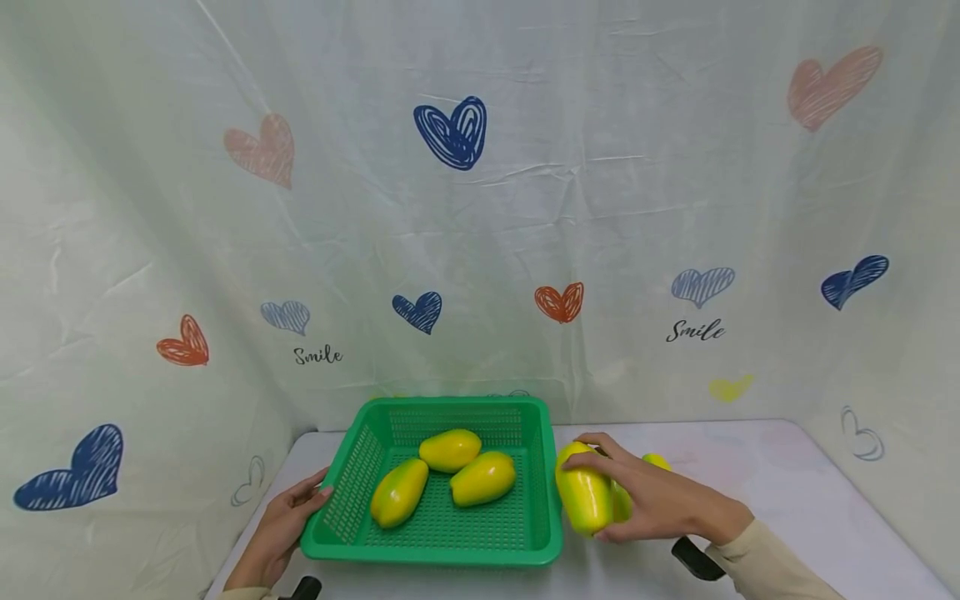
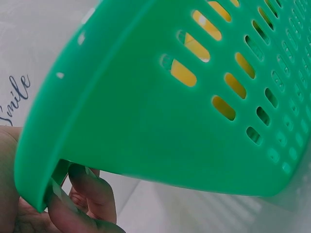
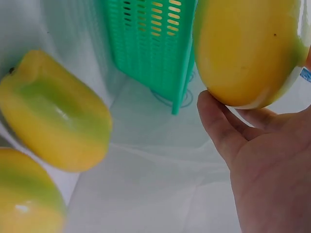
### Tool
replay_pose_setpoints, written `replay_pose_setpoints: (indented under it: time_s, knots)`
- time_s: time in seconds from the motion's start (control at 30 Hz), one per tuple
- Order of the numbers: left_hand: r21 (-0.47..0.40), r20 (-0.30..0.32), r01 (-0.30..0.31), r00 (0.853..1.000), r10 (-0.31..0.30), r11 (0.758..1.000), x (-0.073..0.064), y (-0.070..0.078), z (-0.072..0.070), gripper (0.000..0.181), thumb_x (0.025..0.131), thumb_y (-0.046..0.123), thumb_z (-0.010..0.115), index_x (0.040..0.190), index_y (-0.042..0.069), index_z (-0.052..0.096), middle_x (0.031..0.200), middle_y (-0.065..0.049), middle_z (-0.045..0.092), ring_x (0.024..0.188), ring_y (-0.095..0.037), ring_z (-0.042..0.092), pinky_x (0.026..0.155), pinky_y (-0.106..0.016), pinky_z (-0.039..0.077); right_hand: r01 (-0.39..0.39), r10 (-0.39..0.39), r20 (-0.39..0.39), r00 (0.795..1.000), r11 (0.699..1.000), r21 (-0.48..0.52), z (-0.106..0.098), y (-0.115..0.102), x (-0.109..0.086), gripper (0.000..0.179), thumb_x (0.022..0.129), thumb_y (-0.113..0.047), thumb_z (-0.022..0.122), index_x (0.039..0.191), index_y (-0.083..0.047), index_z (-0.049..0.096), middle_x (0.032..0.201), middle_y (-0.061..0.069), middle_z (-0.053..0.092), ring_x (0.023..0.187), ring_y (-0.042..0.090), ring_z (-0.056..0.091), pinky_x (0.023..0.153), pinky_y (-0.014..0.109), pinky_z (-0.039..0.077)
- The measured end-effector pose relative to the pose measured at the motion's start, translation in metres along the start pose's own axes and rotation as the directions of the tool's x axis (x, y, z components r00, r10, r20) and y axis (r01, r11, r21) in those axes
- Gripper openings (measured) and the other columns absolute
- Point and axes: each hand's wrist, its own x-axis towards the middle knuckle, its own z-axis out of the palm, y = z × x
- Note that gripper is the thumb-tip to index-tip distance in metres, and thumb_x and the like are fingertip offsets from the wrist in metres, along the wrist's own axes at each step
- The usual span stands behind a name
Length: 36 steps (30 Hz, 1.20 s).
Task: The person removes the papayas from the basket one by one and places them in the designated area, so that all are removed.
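Observation:
A green plastic basket (image 1: 431, 557) with slotted walls stands on the table, holding three yellow-green papayas (image 1: 483, 479). My left hand (image 1: 281, 525) grips its left rim, fingers curled under the lip in the left wrist view. Just outside the right wall, my right hand (image 1: 660, 500) holds another papaya (image 1: 585, 496) between thumb and fingers. That held papaya (image 3: 248, 53) is raised beside the basket in the right wrist view. Two more papayas, one farther (image 3: 60, 116) and one nearer (image 3: 29, 194), lie on the table by my right hand, which partly hides them in the head view.
A white-covered table (image 1: 750, 467) extends to the right of the basket. Behind it and along both sides hangs a pale curtain (image 1: 495, 225) printed with hearts and the word Smile. The basket's far rim stands close to the curtain.

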Motion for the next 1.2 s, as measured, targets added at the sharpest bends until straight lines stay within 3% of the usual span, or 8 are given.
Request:
replay_pose_setpoints:
  time_s: [0.5, 0.73, 1.03, 1.2]
  knots:
    - [-0.005, 0.016, -0.016, 1.000, 0.016, 1.000, -0.001, -0.001, -0.001, 0.076, 0.083, 0.040, 0.068, 0.142, 0.005, 0.036, 0.138, -0.029, 0.032, 0.086, -0.016, 0.058, 0.072, -0.036, 0.050, -0.072, 0.072, -0.017, 0.997, 0.997, 0.015, 0.013, 0.015, -0.027, 0.080, 0.064, -0.040, 0.083, 0.131, -0.034, 0.039, 0.138, -0.003, 0.026, 0.104, 0.010, 0.043, 0.079, 0.027, 0.045]
    - [-0.003, 0.013, -0.009, 1.000, 0.009, 1.000, -0.002, -0.002, -0.001, 0.075, 0.083, 0.039, 0.067, 0.142, 0.005, 0.035, 0.139, -0.030, 0.030, 0.086, -0.017, 0.058, 0.072, -0.035, 0.050, -0.064, 0.062, -0.035, 0.997, 0.997, -0.042, 0.020, 0.013, -0.039, 0.079, 0.065, -0.037, 0.082, 0.132, -0.033, 0.040, 0.140, 0.001, 0.027, 0.106, 0.014, 0.043, 0.076, 0.026, 0.046]
    - [0.006, 0.007, -0.007, 1.000, 0.007, 1.000, -0.001, -0.001, -0.001, 0.076, 0.083, 0.039, 0.068, 0.142, 0.005, 0.036, 0.136, -0.028, 0.034, 0.088, -0.017, 0.057, 0.071, -0.035, 0.050, -0.052, 0.041, -0.077, 0.996, 0.988, -0.144, 0.026, 0.008, -0.055, 0.095, 0.058, -0.035, 0.084, 0.139, -0.029, 0.036, 0.137, -0.004, 0.033, 0.111, 0.014, 0.042, 0.076, 0.026, 0.048]
    - [-0.006, -0.004, -0.014, 1.000, 0.014, 1.000, 0.000, -0.002, -0.001, 0.075, 0.082, 0.039, 0.069, 0.141, 0.004, 0.038, 0.128, -0.022, 0.044, 0.083, -0.016, 0.057, 0.070, -0.034, 0.049, -0.135, 0.131, -0.038, 0.991, 0.983, -0.125, 0.031, 0.005, -0.062, 0.095, 0.061, -0.046, 0.081, 0.141, -0.032, 0.031, 0.138, -0.009, 0.032, 0.107, 0.011, 0.045, 0.076, 0.027, 0.048]
